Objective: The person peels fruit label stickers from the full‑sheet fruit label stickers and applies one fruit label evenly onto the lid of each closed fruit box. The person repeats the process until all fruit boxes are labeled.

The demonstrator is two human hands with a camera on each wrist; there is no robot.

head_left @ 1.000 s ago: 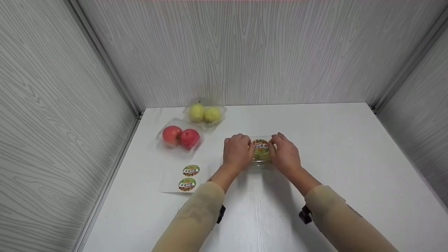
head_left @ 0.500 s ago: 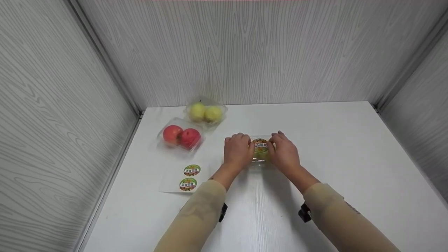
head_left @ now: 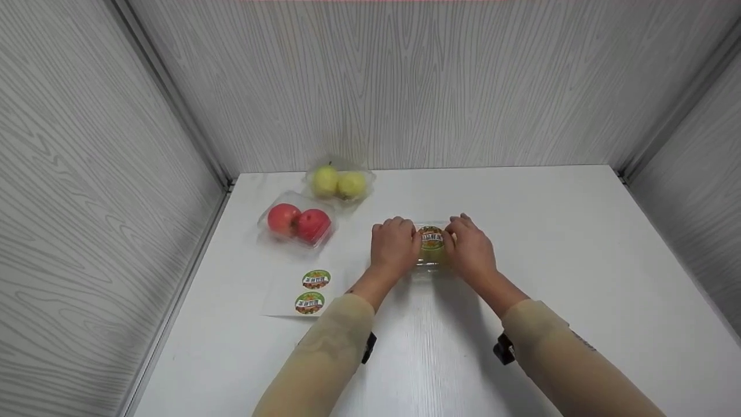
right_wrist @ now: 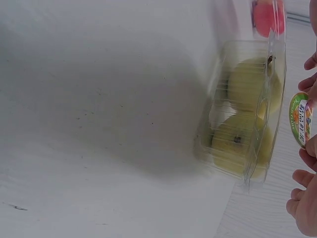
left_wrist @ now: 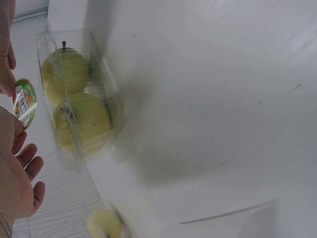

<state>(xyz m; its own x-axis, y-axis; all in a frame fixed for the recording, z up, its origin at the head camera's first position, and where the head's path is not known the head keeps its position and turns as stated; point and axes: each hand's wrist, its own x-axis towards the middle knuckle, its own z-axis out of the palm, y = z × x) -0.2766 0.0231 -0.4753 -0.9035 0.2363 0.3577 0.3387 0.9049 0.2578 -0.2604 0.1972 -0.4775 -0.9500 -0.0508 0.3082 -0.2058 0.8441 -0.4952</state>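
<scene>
A round green fruit label sticker point(head_left: 431, 238) hangs above a clear plastic clamshell box point(head_left: 429, 268) in the head view. My left hand point(head_left: 395, 248) pinches its left edge, and my right hand point(head_left: 470, 249) pinches the right edge. Both wrist views show a gap between the sticker point(right_wrist: 300, 119) and the box point(left_wrist: 74, 154). Two yellow-green pears point(left_wrist: 81, 121) lie inside the box, which looks closed. In the left wrist view, the other fingers of my left hand point(left_wrist: 17, 171) are loosely curled. The hands cover the box's sides in the head view.
To the left, a sheet point(head_left: 282, 295) carries two more round stickers point(head_left: 316, 280). Behind it stands a clear box point(head_left: 272, 202) with two red apples point(head_left: 313, 226). Another clear box point(head_left: 362, 202) with two pears point(head_left: 326, 182) stands near the back wall point(head_left: 405, 87).
Both hands stay over the box with the sticker between them, almost unmoved. The whole head view shifts very slightly.
</scene>
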